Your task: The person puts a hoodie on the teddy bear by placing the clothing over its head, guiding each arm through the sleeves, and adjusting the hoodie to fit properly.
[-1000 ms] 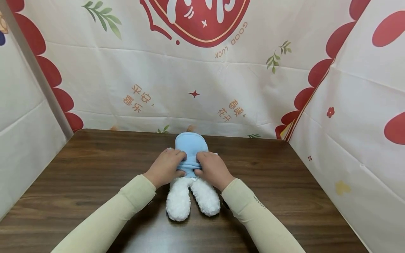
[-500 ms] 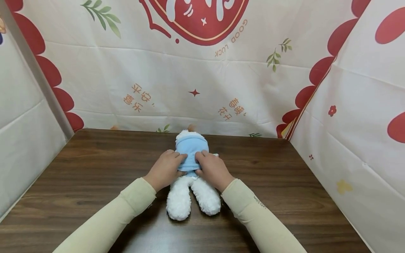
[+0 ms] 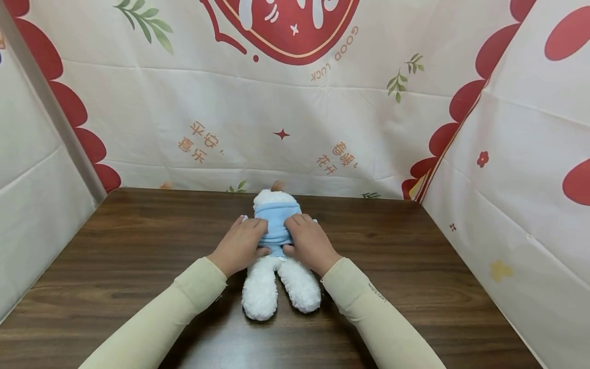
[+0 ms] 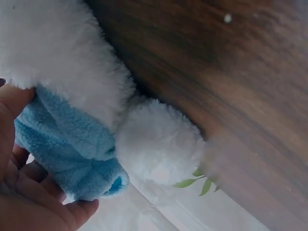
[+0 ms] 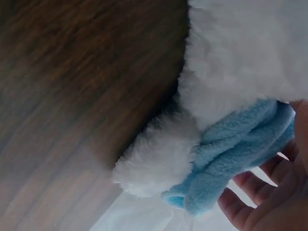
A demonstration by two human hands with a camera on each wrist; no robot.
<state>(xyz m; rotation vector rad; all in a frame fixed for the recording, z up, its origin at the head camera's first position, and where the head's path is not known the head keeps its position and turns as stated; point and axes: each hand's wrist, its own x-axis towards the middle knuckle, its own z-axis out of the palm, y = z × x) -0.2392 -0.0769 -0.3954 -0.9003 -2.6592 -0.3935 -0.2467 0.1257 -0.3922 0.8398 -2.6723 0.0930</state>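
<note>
A white plush toy (image 3: 260, 294) lies on the brown table, two long fluffy parts, ears or legs, pointing toward me. Light-blue doll clothing (image 3: 277, 218) wraps its middle, folded and bunched. My left hand (image 3: 241, 243) holds the cloth from the left, thumb at its near edge. From the right, my right hand (image 3: 313, 243) grips it the same way. The left wrist view shows thumb and fingers around the blue clothing (image 4: 72, 139), beside a round white limb (image 4: 161, 142). In the right wrist view, fingers curl at the blue clothing (image 5: 236, 139) near another limb (image 5: 156, 156).
The wood-grain table (image 3: 138, 246) extends around the toy. A white printed cloth (image 3: 258, 118) hangs behind the table's far edge. More cloth stands at the left (image 3: 32, 205) and right (image 3: 521, 179) sides.
The blue clothing's far edge has come toward me, baring white plush at the toy's far end. Its near part is more bunched. Both hands keep hold of it, almost in place.
</note>
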